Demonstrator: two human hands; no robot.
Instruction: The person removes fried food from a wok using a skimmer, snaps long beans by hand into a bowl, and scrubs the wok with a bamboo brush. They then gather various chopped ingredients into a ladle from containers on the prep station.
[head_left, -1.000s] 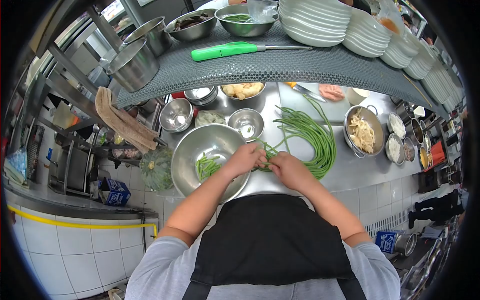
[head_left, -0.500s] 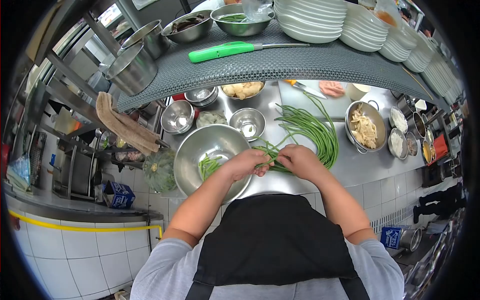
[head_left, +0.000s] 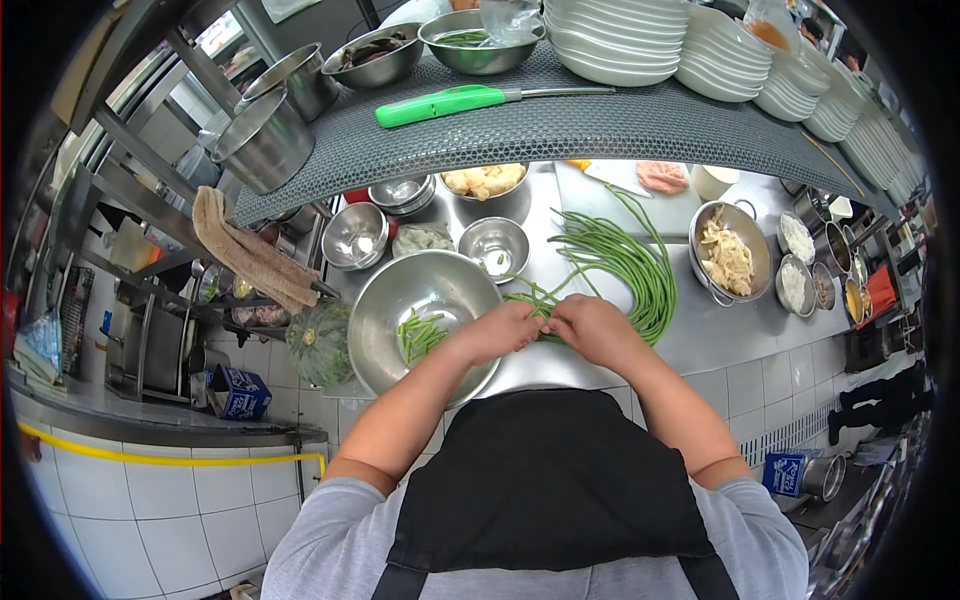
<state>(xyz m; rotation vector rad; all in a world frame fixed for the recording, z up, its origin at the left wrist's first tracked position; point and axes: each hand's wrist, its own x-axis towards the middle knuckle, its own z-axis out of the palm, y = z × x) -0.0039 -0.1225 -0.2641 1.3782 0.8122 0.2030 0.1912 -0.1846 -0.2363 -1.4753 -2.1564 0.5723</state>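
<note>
My left hand (head_left: 503, 331) is closed at the right rim of a large steel bowl (head_left: 375, 300), with fingers curled around string beans. Close beside it, my right hand (head_left: 588, 325) pinches a bean too, the fingertips of both hands nearly touching. Most of what they grip is hidden by the fingers. A heap of long string beans (head_left: 655, 285) curves across the steel counter, just beyond and right of my right hand. Short cut pieces of bean (head_left: 418, 337) lie in the bottom of the large bowl.
A green squash (head_left: 320, 343) sits left of the large bowl. Small steel bowls (head_left: 495, 247) stand behind it. A pot of pale shredded food (head_left: 728, 260) is at the right. Overhead, a shelf (head_left: 560, 120) carries a green lighter (head_left: 440, 105) and stacked white plates (head_left: 612, 45).
My hands have drawn together and turned slightly, fingertips now meeting over the bean. The pieces in the bowl look much the same.
</note>
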